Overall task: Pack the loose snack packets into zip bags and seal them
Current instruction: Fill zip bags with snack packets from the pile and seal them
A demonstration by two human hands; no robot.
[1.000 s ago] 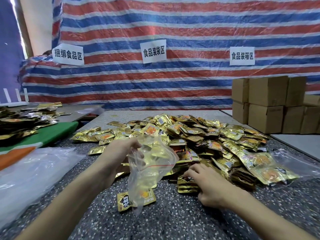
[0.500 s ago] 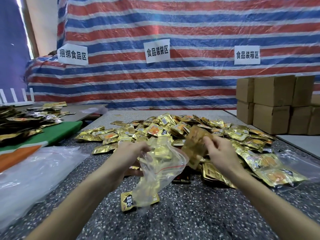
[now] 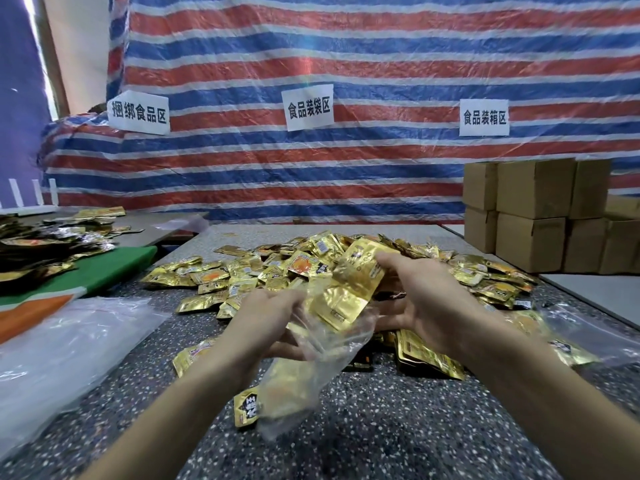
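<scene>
Nearest, flat on the speckled table [image 3: 381,438]: a lone gold packet [image 3: 246,408], its right edge under the sagging bottom of the clear zip bag [image 3: 304,375]. Zip bag held up between both hands, a few gold packets visible through the film. Left hand [image 3: 266,317] on the left side of the bag's mouth, fingers curled round the plastic rim and gripping it. Right hand [image 3: 429,299] just right of the zip bag, fingers curled round a bundle of gold packets [image 3: 349,292] — bundle tilted, lower end inside the bag's mouth, upper end sticking out above it. Under the right wrist, just right of the zip bag, a small flat stack of packets [image 3: 429,358]. Left of the zip bag, a sheaf of empty clear bags [image 3: 69,351]; well right of it, another clear bag [image 3: 595,327] lying flat. Just beyond the zip bag, the big heap of loose snack packets [image 3: 242,271], gold with orange prints, spread across the table. Farther left of the zip bag, a green and orange board [image 3: 104,271] and a second, darker pile of packets [image 3: 41,240]. Far right beyond the zip bag, stacked cardboard boxes [image 3: 533,209]. Farthest back — a red, white and blue striped tarpaulin [image 3: 346,64] with three white paper signs [image 3: 308,107].
</scene>
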